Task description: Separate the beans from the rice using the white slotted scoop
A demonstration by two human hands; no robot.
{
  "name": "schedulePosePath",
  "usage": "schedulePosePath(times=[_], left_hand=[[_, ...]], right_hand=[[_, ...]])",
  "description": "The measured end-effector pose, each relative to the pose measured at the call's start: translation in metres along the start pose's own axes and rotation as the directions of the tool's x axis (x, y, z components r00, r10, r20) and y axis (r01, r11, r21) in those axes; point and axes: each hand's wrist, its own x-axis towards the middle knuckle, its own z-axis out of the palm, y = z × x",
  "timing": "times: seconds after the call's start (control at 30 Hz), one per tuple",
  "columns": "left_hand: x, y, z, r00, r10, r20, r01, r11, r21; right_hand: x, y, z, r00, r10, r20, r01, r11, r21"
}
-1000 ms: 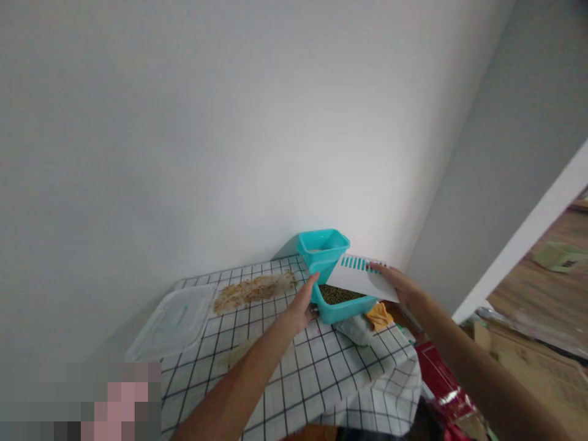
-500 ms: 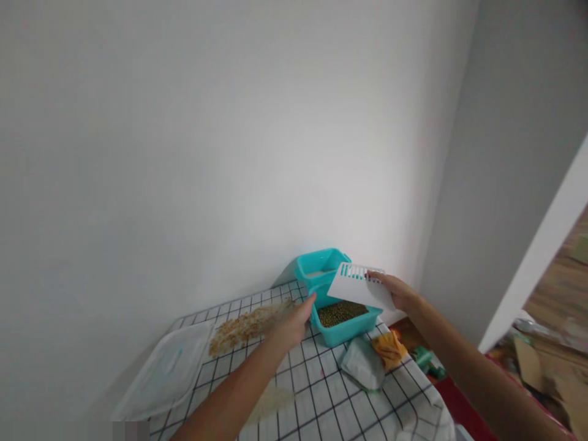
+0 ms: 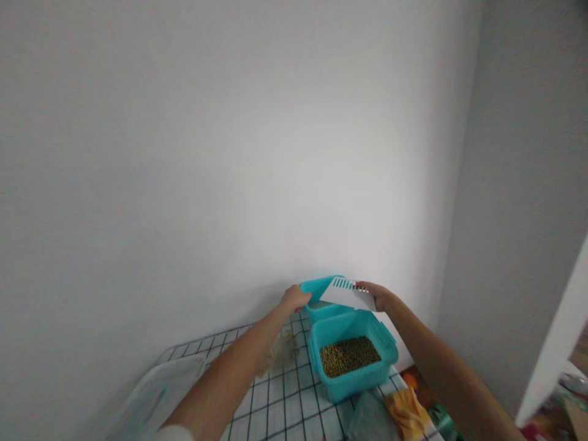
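My left hand (image 3: 295, 298) is closed on the left rim of the rear teal plastic container (image 3: 316, 285). In my right hand (image 3: 377, 296) is a thin white plastic sheet with a row of slots (image 3: 344, 296) along its far edge. I hold it tilted by its right end, over the rear container, partly hiding the inside. A pale layer shows at that container's bottom. Directly in front stands a second teal container (image 3: 353, 387), with small greenish-brown beans (image 3: 349, 355) covering its floor. Neither hand touches this front one.
A black-and-white checked cloth (image 3: 285, 398) covers the table against a white wall. Pale loose material (image 3: 282, 354) lies left of the containers, a translucent lid (image 3: 154, 392) farther left. A greyish-green bag (image 3: 371, 418) and an orange cloth-like item (image 3: 407, 411) lie near the right edge.
My left hand has moved from beside the front container to the rear container's rim. The white slotted sheet has shifted from above the beans to the rear container. The view has tilted up.
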Motion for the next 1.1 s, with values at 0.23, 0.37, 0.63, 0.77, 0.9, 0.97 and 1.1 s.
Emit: schedulePosePath(times=[0.23, 0.37, 0.63, 0.77, 0.9, 0.97, 1.1], left_hand=[[0.035, -0.004, -0.009, 0.997, -0.025, -0.071, 0.036, 0.986, 0.163], [0.048, 0.001, -0.006, 0.997, -0.027, -0.076, 0.038, 0.987, 0.158], [0.045, -0.003, 0.006, 0.995, -0.051, -0.09, 0.056, 0.997, 0.051], [0.033, -0.012, -0.014, 0.99, -0.066, -0.125, 0.068, 0.998, 0.017], [0.011, -0.025, -0.049, 0.992, -0.075, -0.105, 0.075, 0.997, -0.008], [-0.008, -0.037, -0.069, 0.994, -0.081, -0.075, 0.079, 0.996, -0.028], [-0.06, -0.072, -0.106, 0.996, -0.056, -0.062, 0.051, 0.995, -0.088]], right_hand=[[0.011, -0.001, -0.01, 0.999, 0.033, 0.007, -0.032, 0.999, -0.042], [0.005, 0.0, -0.012, 0.998, 0.048, 0.042, -0.045, 0.996, -0.08], [0.002, 0.004, 0.003, 0.996, -0.072, 0.056, 0.075, 0.996, -0.052], [-0.012, -0.005, 0.019, 0.987, -0.144, 0.074, 0.149, 0.987, -0.058], [-0.048, -0.014, 0.048, 0.963, -0.205, 0.173, 0.217, 0.975, -0.048], [-0.07, -0.014, 0.067, 0.949, -0.231, 0.217, 0.246, 0.968, -0.046], [-0.114, 0.004, 0.106, 0.929, -0.264, 0.259, 0.285, 0.958, -0.046]])
